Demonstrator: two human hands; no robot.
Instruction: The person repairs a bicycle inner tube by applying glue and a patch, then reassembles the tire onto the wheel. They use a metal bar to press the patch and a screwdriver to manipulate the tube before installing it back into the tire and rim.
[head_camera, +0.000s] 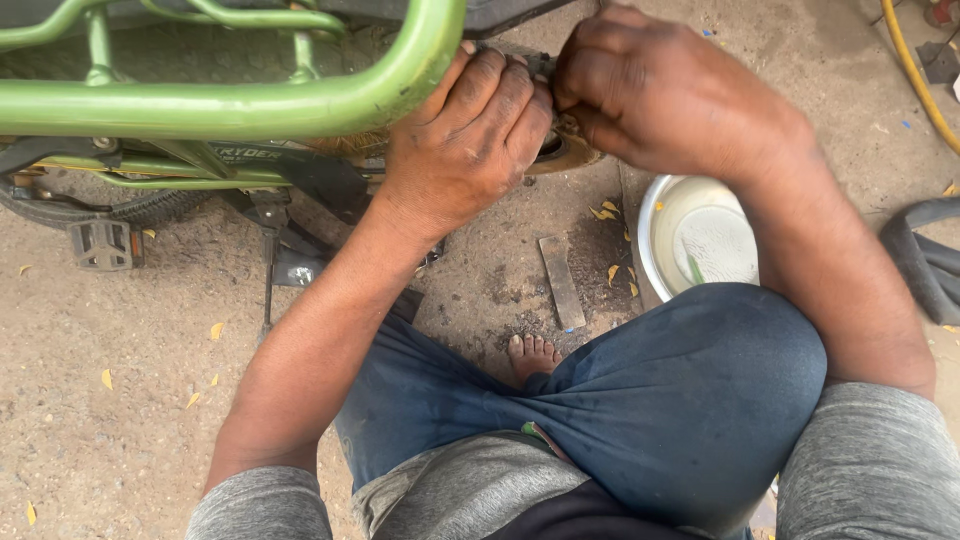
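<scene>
A small round brownish part (563, 150) at the edge of a green bicycle frame (300, 100) is worked on by two bare hands, seen from above. The left hand (470, 140) is curled, its grease-darkened fingers (505, 95) bent over the top of the part and pressed against the thick green tube just to its left. The right hand (660, 90) is closed from the other side, its fingertips pinched onto the same part, so that the two hands touch each other above it. Most of the part is hidden beneath the fingers, and what exactly is gripped by each hand cannot be told; only a rounded tan rim is seen below the knuckles of both hands. Below the right wrist, a round metal bowl (650, 225) with pale cloudy liquid is set on the ground, partly covered by a knee in dark blue trousers (690, 390). Between the two forearms and below the hands, a flat narrow metal bar (561, 282) is laid on the dusty concrete ground (100, 330), with a bare foot (531, 355) just beneath it. Well to the left of the left hand, a grey bicycle pedal (102, 244) and a stretch of black tyre (150, 208) are seen under the green tubes. To the right of the right arm, a yellow hose (915, 75) is run across the ground, and a dark rubber tube (925, 255) is curved near the frame's edge.
</scene>
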